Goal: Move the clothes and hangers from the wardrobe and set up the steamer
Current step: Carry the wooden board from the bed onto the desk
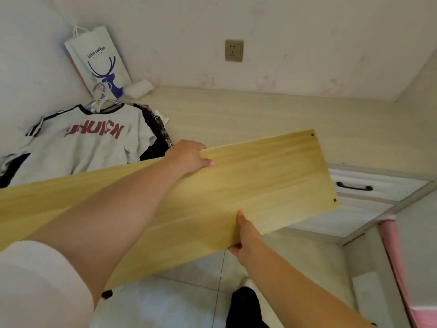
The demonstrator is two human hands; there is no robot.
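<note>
both hands carry a long pale wooden board (248,185) above the light wood desk (260,114). the left hand (189,157) grips the board's far edge, thumb lying on top and fingers curled over the edge out of sight. the right hand (246,235) grips the near edge, thumb pressed on top and fingers wrapped beneath. the board tilts, its right end with two small holes raised near a drawer handle (354,187). on the desk's left lies a grey shirt with red letters (89,140) on white hangers (101,104), over dark clothes (158,136). behind it a white paper bag with a blue deer (99,60) leans against the wall, below and left of a wall socket (234,50).
</note>
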